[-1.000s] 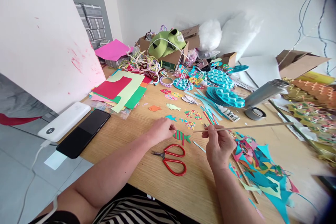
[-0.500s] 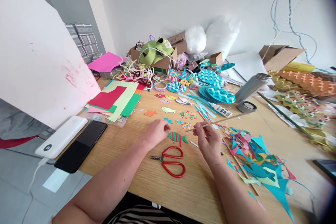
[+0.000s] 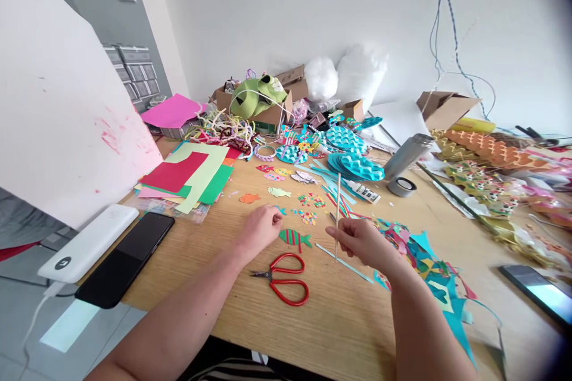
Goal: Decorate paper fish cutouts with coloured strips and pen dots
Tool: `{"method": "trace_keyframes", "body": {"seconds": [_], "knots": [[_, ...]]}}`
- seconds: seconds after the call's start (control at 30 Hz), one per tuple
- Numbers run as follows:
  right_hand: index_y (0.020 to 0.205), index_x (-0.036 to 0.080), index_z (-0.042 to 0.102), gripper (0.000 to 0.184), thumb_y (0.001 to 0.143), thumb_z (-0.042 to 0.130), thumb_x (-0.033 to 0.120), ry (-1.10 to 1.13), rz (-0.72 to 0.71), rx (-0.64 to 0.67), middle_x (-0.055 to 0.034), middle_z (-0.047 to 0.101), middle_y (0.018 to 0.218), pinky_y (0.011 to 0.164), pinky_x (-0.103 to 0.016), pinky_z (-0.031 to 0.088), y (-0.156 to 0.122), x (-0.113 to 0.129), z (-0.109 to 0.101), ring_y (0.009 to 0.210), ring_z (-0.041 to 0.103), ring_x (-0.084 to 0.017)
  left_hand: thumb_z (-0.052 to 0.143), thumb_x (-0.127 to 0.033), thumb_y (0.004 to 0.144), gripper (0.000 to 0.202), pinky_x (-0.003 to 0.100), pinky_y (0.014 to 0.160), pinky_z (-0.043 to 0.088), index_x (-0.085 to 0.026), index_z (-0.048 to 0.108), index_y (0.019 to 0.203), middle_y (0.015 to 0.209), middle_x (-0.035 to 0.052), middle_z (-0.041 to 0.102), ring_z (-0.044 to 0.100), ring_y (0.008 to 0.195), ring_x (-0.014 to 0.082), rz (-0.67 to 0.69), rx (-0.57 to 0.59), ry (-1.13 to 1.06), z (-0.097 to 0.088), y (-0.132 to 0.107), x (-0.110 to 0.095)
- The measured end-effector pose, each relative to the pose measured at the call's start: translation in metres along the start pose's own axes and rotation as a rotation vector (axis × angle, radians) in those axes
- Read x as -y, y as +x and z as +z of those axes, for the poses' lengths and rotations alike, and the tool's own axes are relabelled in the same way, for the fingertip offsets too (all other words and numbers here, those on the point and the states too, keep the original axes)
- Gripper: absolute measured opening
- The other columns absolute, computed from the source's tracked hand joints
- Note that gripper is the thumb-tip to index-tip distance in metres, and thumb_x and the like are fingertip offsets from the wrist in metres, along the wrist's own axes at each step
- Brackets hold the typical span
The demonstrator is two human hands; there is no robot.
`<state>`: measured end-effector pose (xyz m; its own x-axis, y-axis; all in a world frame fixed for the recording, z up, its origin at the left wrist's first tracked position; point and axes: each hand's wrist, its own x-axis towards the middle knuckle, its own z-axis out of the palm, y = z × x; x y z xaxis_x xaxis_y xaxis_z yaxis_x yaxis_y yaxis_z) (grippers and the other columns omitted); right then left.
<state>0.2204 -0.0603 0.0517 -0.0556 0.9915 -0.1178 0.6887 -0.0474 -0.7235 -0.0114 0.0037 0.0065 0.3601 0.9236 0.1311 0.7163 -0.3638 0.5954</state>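
The thin stick [image 3: 338, 208] is now standing nearly upright in the right hand [image 3: 361, 241], where half a second ago it was slanting away to the right. That hand is pinching it between thumb and fingers, with one end pointing up and the other pointing down. The lower end is hanging over the pale blue strip [image 3: 353, 269]; whether it is touching, I cannot tell. The turn appears to be bringing that end close to the tabletop [image 3: 339, 321], well placed for working beside the fish.

The green fish with red stripes [image 3: 292, 238] is lying flat between the two hands, a stripe sticking out past its near edge. The left hand [image 3: 261, 229] is resting just left of its head, fingers curled; I cannot tell whether they are pinching anything. It is partly hiding a small blue fish [image 3: 281, 210]. The red-handled scissors [image 3: 286, 281] are lying untouched on the near side.
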Motion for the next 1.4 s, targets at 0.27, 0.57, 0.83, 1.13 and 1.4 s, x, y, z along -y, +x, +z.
{"method": "trace_keyframes", "body": {"seconds": [0.27,0.57,0.83,1.13,1.4], "knots": [[0.062,0.021,0.060,0.025,0.084,0.062,0.032,-0.596,-0.039,0.282,-0.0011,0.064,0.063,0.051,-0.026,0.026,-0.057,0.002,0.007,0.058,0.057,-0.016,0.059,-0.015,0.080,0.014,0.024,0.076,0.047,-0.019,0.067,0.091,0.089,0.0026,0.070,0.064,0.080,0.0140,-0.036,-0.015,-0.018,-0.004,0.000,-0.003],[0.066,0.022,0.063,0.017,0.082,0.063,0.026,-0.736,0.094,0.361,-0.0037,0.068,0.070,0.053,-0.028,0.023,-0.087,-0.005,0.003,0.069,0.064,-0.023,0.061,-0.017,0.080,0.013,0.025,0.072,0.048,-0.017,0.068,0.091,0.083,0.0036,0.071,0.064,0.075,0.0149,-0.016,-0.063,-0.026,-0.002,0.000,-0.002],[0.061,0.022,0.058,0.024,0.085,0.058,0.029,-0.709,0.128,0.220,-0.0037,0.065,0.066,0.053,-0.027,0.027,-0.085,-0.011,-0.014,0.063,0.061,-0.021,0.059,-0.018,0.081,0.015,0.025,0.073,0.048,-0.019,0.068,0.093,0.084,0.0033,0.071,0.065,0.077,0.0151,-0.044,-0.043,-0.025,-0.001,0.000,-0.002],[0.063,0.020,0.059,0.029,0.088,0.054,0.035,-0.796,0.030,0.028,-0.0035,0.062,0.062,0.052,-0.028,0.026,-0.030,-0.037,-0.042,0.058,0.057,-0.019,0.059,-0.018,0.081,0.014,0.025,0.073,0.048,-0.019,0.068,0.092,0.083,0.0028,0.071,0.065,0.076,0.0152,-0.029,-0.023,-0.037,0.002,0.000,-0.003],[0.073,0.019,0.067,0.027,0.090,0.054,0.035,-0.903,0.035,0.118,-0.0075,0.069,0.075,0.053,-0.027,0.029,0.013,-0.034,-0.046,0.067,0.063,-0.021,0.057,-0.018,0.082,0.014,0.025,0.071,0.047,-0.019,0.068,0.090,0.085,0.0033,0.072,0.065,0.077,0.0152,-0.008,-0.043,-0.016,0.002,0.000,0.000]]}}
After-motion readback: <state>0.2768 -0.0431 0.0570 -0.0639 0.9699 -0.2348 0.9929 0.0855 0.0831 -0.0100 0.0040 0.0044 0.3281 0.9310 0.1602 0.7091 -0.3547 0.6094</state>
